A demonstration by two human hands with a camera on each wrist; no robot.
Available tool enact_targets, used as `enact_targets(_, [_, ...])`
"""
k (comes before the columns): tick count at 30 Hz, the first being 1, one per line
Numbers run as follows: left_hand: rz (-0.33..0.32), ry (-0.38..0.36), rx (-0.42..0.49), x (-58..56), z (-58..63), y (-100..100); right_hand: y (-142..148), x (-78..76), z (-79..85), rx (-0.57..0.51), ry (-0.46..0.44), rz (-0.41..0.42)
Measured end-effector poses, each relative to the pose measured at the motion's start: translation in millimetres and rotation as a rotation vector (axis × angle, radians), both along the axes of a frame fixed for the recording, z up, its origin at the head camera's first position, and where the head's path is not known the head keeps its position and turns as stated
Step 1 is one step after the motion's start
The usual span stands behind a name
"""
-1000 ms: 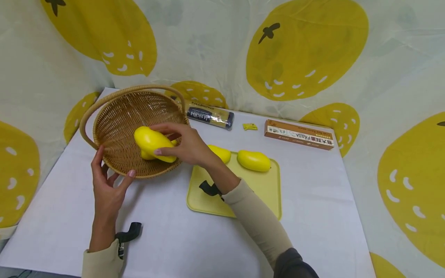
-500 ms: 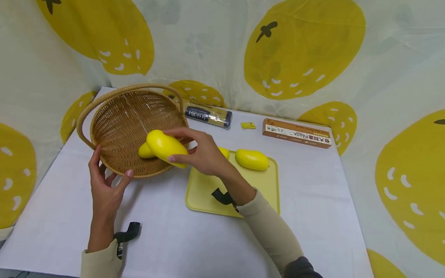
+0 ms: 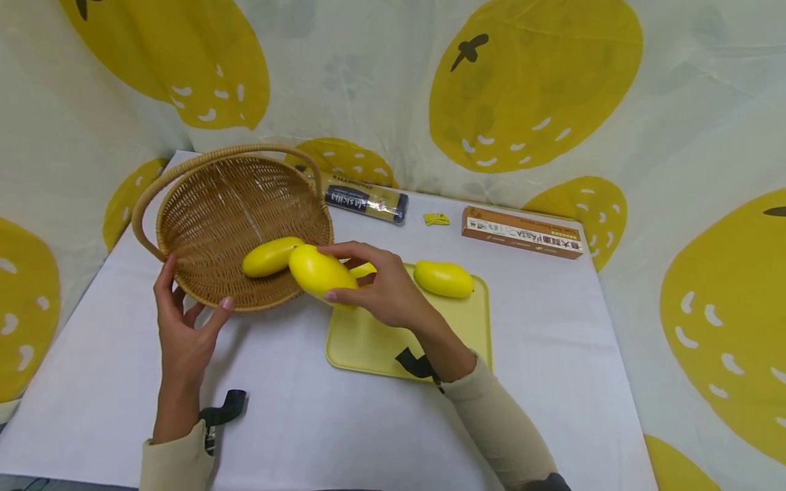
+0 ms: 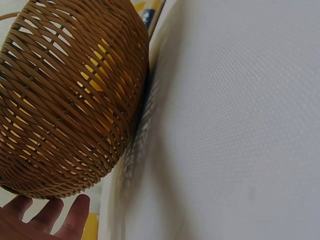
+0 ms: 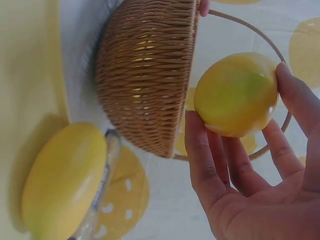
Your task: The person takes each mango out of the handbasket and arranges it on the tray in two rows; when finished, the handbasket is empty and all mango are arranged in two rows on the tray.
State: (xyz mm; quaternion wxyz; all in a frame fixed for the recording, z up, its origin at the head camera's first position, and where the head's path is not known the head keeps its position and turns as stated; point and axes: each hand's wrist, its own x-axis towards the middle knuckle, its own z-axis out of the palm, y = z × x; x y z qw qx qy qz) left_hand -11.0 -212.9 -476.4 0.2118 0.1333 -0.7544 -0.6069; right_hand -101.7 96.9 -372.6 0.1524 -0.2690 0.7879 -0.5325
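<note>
The left hand holds the basket by its near rim and should brace it lightly against tipping. The right hand, angled leftward, grips a yellow fruit between thumb and fingers; smooth skin calls for firmness. Whether the fruit overhangs the rim is hard to tell. A second fruit lies inside.
</note>
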Motion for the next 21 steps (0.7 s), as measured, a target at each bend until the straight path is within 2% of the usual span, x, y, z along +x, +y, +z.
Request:
enact_targets(7, [-0.003, 0.005, 0.002, 0.1, -0.3, -0.4, 16.9, 4.2, -9.7, 0.023, -0.053, -0.039])
enact_targets(14, [-0.011, 0.017, 0.011, -0.2, 0.3, -0.2, 29.7, 12.1, -15.2, 0.042, -0.058, -0.060])
enact_targets(21, [-0.014, 0.025, 0.019, -0.7, -0.5, -0.8, 39.7, 20.5, -30.3, 0.082, -0.108, -0.068])
